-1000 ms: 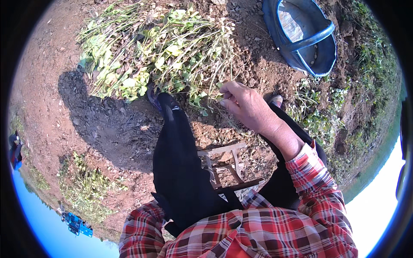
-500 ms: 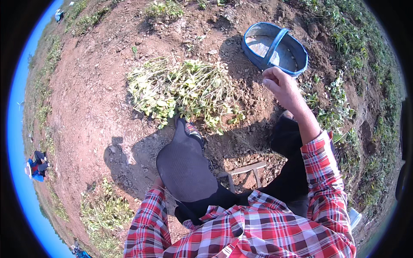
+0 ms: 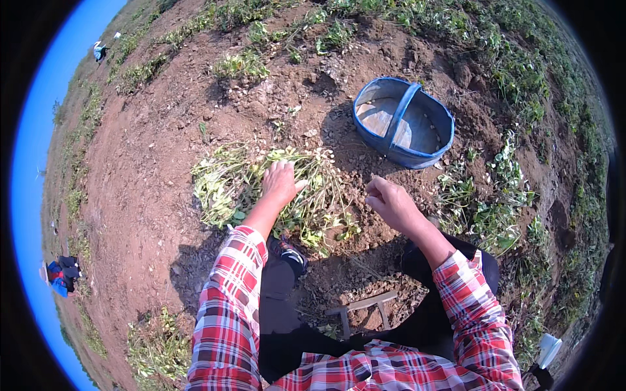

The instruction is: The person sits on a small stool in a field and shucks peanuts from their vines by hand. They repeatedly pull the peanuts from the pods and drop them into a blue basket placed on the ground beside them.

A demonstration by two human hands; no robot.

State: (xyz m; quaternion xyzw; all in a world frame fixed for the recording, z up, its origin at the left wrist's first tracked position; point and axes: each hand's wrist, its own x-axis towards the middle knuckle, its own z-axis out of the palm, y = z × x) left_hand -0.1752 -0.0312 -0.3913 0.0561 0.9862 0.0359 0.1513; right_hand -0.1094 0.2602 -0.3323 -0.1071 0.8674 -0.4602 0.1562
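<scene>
A heap of pulled-up leafy plants, which look like peanut plants, lies on the soil before me, its stems and pale root ends toward the right. My left hand rests over the middle of the heap, fingers stretched forward and thumb apart. Just right of the heap, my right hand hovers above the soil with its fingers curled together; whatever they may hold is hidden. Beyond it stands a blue basket with an arched handle, a few small pale pods along its inside edge.
A small wooden stool-like frame sits between my legs. More plants lie at the right, and another heap at the lower left. A person in blue is far off at the left.
My left hand has come up from beside my leg onto the plant heap. My right hand has moved from the basket's rim back toward the heap. The view has shifted.
</scene>
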